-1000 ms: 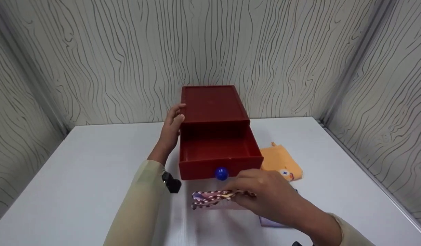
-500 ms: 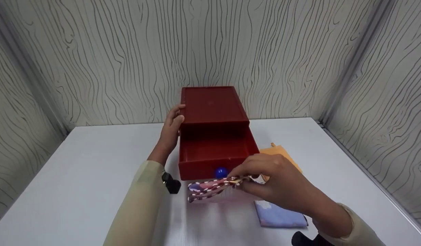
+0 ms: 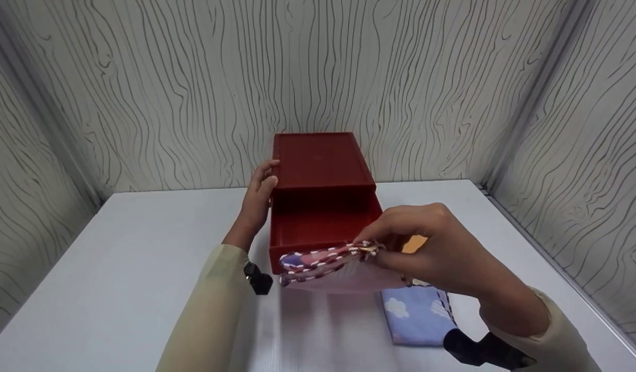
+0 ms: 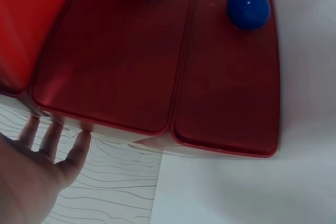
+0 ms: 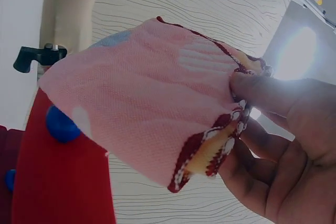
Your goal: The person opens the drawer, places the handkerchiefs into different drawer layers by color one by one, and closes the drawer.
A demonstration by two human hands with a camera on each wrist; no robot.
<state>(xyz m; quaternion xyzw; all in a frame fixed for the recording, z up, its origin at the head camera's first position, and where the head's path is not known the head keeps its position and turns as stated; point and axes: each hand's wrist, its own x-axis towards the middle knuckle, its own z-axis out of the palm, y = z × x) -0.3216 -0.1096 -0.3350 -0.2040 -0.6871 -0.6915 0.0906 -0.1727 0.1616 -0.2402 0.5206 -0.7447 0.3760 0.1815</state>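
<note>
My right hand point(image 3: 436, 248) pinches a folded pink handkerchief point(image 3: 348, 279) by its maroon-and-white stitched edge. The handkerchief hangs in front of the pulled-out top drawer point(image 3: 318, 227) of a red drawer unit point(image 3: 320, 160), hiding most of that drawer's front. In the right wrist view, thumb and fingers grip one end of the pink cloth point(image 5: 136, 87), a blue knob point(image 5: 62, 124) behind it. My left hand point(image 3: 257, 199) rests against the unit's left side, fingertips at its top edge. The left wrist view shows the fingers point(image 4: 76, 156) extended along that side.
A folded blue handkerchief point(image 3: 416, 320) with white clouds lies on the white table point(image 3: 168, 268), below my right hand. Part of an orange cloth point(image 3: 415, 243) shows behind that hand. Two closed drawers with blue knobs point(image 4: 248, 8) sit under the pulled-out one. Wood-patterned panels point(image 3: 318, 67) stand behind.
My right hand has raised the pink handkerchief up and forward, toward the drawer's front edge. More of the blue handkerchief now shows, less of the orange cloth. My left hand stays put.
</note>
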